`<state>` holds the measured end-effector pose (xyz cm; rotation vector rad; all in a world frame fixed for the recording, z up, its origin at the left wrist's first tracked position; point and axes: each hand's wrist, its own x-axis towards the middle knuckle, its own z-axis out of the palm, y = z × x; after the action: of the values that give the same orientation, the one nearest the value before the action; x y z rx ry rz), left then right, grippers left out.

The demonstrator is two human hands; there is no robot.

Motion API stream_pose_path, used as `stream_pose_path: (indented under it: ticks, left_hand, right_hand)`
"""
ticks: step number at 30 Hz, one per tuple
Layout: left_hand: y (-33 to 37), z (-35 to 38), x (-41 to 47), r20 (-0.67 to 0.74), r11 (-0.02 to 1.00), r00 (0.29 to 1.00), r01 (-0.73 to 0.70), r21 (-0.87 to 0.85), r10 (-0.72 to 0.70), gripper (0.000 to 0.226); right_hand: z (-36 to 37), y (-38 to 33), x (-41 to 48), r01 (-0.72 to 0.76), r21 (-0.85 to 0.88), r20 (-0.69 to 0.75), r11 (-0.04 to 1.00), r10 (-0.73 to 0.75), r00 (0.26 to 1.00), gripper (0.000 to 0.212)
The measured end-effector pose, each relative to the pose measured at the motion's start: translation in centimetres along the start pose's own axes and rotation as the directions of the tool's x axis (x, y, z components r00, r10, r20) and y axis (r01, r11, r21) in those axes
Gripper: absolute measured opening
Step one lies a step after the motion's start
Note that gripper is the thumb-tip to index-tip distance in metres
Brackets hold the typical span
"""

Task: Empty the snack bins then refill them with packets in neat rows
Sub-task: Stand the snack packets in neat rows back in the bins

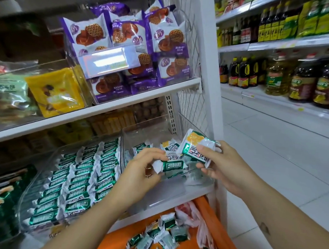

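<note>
Head view: left hand (144,169) pinches a packet (172,164), right hand (222,165) fingers wrap another, bin (175,193) just below. Light, crinkly, slippery, so I'd grab mid-body, not the crimped ends.

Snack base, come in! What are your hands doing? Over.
Left hand pinching a green packet at the clear bin. Right hand gripping a second packet. Rows neat in the neighbour bin. Nothing in the way.

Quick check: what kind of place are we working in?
Likely a grocery shop aisle: white shelving holding clear bins of snack packets, and cooking-oil bottles shelved across the aisle.
</note>
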<state>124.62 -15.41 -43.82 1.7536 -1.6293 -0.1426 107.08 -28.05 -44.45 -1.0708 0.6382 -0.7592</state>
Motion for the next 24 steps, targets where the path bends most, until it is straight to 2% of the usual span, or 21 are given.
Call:
stream_pose_path:
  ticks: [4,7,9,12,14,16,17,20,22,24]
  left_hand:
    - [0.9,0.2,-0.5,0.002,0.989,0.998,0.07,-0.128,-0.07,0.02]
    - [2.5,0.9,-0.4,-0.034,0.879,0.969,0.206,-0.431,-0.244,0.036]
    - [3.1,1.6,0.1,-0.068,0.837,0.955,0.217,-0.502,-0.289,0.039]
    - [2.8,2.9,0.7,-0.125,0.82,0.929,0.238,-0.521,-0.348,0.03]
    - [2.6,3.5,0.9,-0.127,0.788,0.909,0.268,-0.554,-0.398,0.03]
    - [3.1,4.1,1.0,-0.116,0.746,0.898,0.274,-0.606,-0.424,0.037]
    - [3.2,4.5,1.1,-0.134,0.728,0.89,0.26,-0.635,-0.436,0.038]
    - [3.6,5.1,1.6,-0.226,0.692,0.86,0.185,-0.698,-0.458,0.022]
    - [3.8,5.4,1.7,-0.248,0.703,0.868,0.15,-0.695,-0.431,0.021]
    - [4.0,5.4,1.6,-0.231,0.728,0.888,0.153,-0.668,-0.398,0.026]
  right_hand:
    - [0.2,0.1,-0.2,-0.026,0.058,0.122,0.998,0.019,0.992,0.026]
    - [0.4,0.5,-0.2,-0.031,-0.027,0.165,0.999,0.035,0.986,0.024]
    - [0.8,1.1,-0.3,0.006,-0.127,0.145,0.992,0.013,0.989,0.031]
    - [1.3,1.5,-0.5,0.089,-0.269,0.074,0.959,-0.072,0.995,0.037]
    - [1.4,1.6,-0.5,0.141,-0.301,0.041,0.943,-0.135,0.99,0.039]
    - [1.5,1.7,-0.5,0.146,-0.234,-0.012,0.961,-0.153,0.988,0.04]
    - [1.7,1.8,-0.5,0.111,-0.137,-0.016,0.984,-0.114,0.993,0.04]
    - [2.6,2.5,-0.7,-0.073,0.194,0.128,0.978,0.048,0.991,0.049]
    - [2.7,2.8,-0.6,-0.089,0.235,0.148,0.968,0.054,0.987,0.049]
    - [2.6,2.6,-0.6,-0.044,0.244,0.118,0.969,0.015,0.993,0.035]
